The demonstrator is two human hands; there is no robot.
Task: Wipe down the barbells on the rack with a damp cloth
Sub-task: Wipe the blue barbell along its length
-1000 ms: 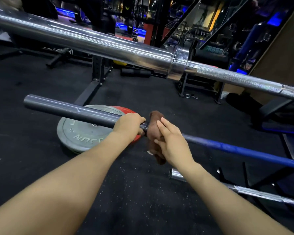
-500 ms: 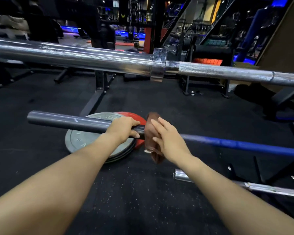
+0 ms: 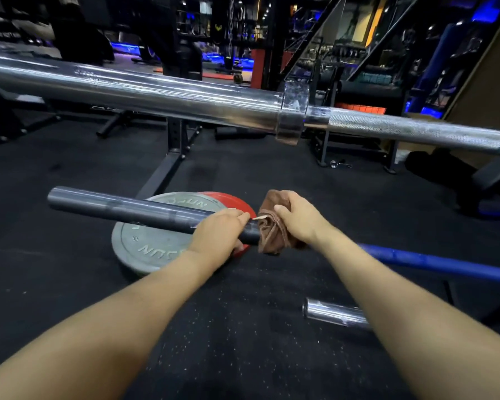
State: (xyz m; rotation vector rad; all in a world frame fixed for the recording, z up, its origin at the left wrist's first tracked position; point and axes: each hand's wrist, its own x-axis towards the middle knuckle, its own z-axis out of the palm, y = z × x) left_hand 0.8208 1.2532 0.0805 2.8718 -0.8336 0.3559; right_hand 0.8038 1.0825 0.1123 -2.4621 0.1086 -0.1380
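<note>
— Where the dark sleeve meets the blue shaft, what is wrapped round the middle bar [image 3: 133, 210]?
— A brown cloth [image 3: 272, 235], clamped there by the curled fingers of the right hand [image 3: 299, 219].
— And the left hand [image 3: 218, 230]?
— The sleeve is gripped beside the cloth. A chrome bar [image 3: 156, 93] is racked above; plates [image 3: 156, 243] are seen on the floor below.

Tight gap between stacked bars

The chrome barbell [image 3: 156, 93] spans overhead from nine to three o'clock, walling off reach beyond it. Below, the dark-sleeved bar [image 3: 122, 207] leaves open floor [image 3: 237, 327] at six o'clock, though the plates [image 3: 156, 243] at ten o'clock and a low chrome bar end [image 3: 334, 313] at four o'clock crowd the sides.
</note>
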